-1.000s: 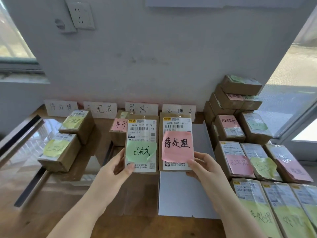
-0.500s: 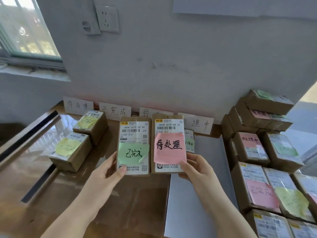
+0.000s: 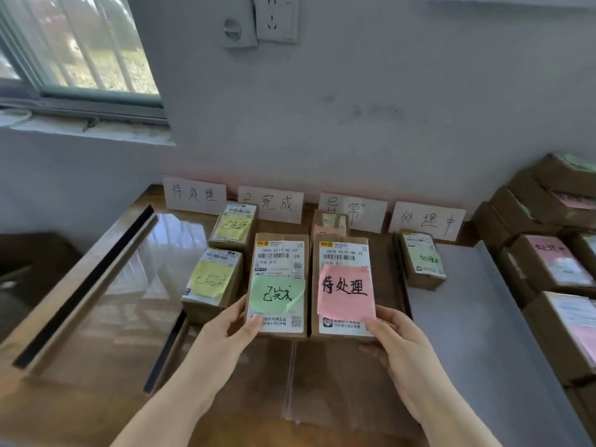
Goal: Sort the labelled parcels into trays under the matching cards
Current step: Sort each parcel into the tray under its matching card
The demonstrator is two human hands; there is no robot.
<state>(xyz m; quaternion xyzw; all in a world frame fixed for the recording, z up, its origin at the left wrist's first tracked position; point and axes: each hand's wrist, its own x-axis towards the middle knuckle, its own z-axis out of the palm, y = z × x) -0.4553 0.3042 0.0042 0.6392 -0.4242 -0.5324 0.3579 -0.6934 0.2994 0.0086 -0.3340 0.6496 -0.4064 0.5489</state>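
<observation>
My left hand [image 3: 230, 333] grips a brown parcel with a green note [image 3: 278, 283] by its lower left corner. My right hand [image 3: 395, 337] grips a second parcel with a pink note [image 3: 344, 285] by its lower right corner. Both are held side by side above the table. Against the wall stand several white handwritten cards: a leftmost card [image 3: 194, 195], a second card [image 3: 271, 203], a third card [image 3: 353, 209] and a rightmost card [image 3: 427, 221]. Two parcels with yellow notes [image 3: 211, 279] [image 3: 233, 225] lie below the left cards. A parcel with a pink note [image 3: 329, 222] lies half hidden under the third card.
A parcel with a green note [image 3: 422, 259] lies under the rightmost card on a grey tray [image 3: 467, 333]. A pile of unsorted parcels [image 3: 548, 253] fills the right side. A wooden table [image 3: 80, 398] with a glossy panel spreads to the left.
Both hands have kept hold of their parcels. My view has swung left, so the pile of parcels slid toward the right edge and the window came into sight.
</observation>
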